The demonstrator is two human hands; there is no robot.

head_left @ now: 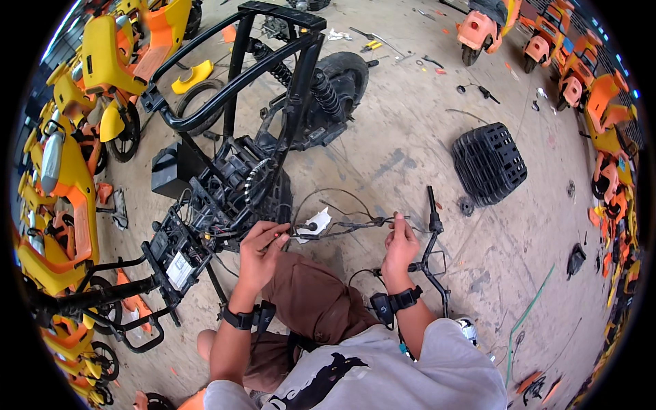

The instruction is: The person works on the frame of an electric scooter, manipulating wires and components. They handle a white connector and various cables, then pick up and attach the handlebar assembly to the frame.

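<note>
A dark wiring harness (355,226) stretches between my two hands, above my bent knee. My left hand (258,258) is closed in a pinch at its left end, where a small red tip shows by the fingers. With its fingertips pinched, my right hand (400,249) grips the harness's other end. A thin loop of cable (345,192) curves above the harness, and a white scrap (316,223) lies beneath it on the floor. Close to my left hand stands a stripped black scooter frame (232,113) with exposed wires. A black handlebar (428,256) is beside my right hand.
The frame's rear wheel (345,78) lies at the far side. A black slatted crate (488,164) sits to the right. Scattered tools, including yellow-handled pliers (371,46), lie farther off. Yellow scooters (102,55) line the left, orange ones (478,34) the right.
</note>
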